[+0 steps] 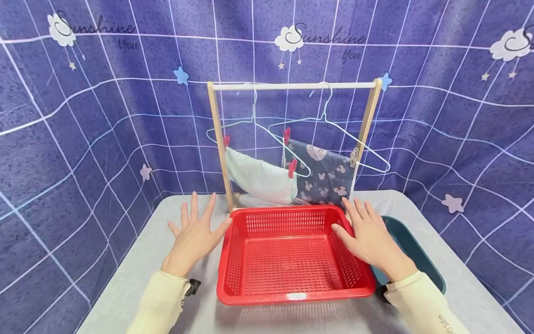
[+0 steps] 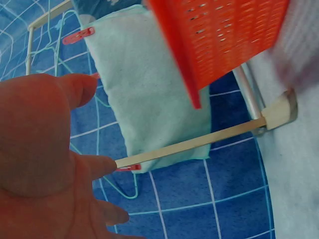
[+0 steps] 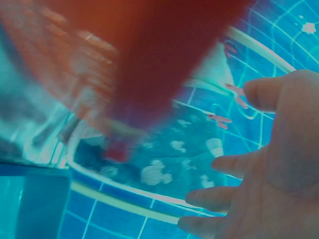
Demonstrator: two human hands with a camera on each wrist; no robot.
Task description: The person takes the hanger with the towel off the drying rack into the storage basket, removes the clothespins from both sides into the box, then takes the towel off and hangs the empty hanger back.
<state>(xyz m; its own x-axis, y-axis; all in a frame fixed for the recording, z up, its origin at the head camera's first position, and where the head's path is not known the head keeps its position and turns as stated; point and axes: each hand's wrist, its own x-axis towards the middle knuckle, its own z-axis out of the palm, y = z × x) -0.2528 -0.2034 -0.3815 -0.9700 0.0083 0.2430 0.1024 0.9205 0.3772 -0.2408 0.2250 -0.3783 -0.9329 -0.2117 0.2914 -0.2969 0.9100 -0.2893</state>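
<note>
While hands [image 1: 193, 236] [image 1: 371, 239] spread, a basket [image 1: 288, 264] sits between

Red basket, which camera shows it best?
The head view: nearly all of the red basket shows, rim and floor. The left wrist view catches only a cropped part; the right wrist view, a cropped blur.

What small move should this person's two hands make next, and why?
Perhaps the bare left hand and bare right hand should curl onto the sides of the empty, red rectangular plastic basket. Both hands are spread at its two sides without gripping it, so a light hold seems the nearest small step.
</note>
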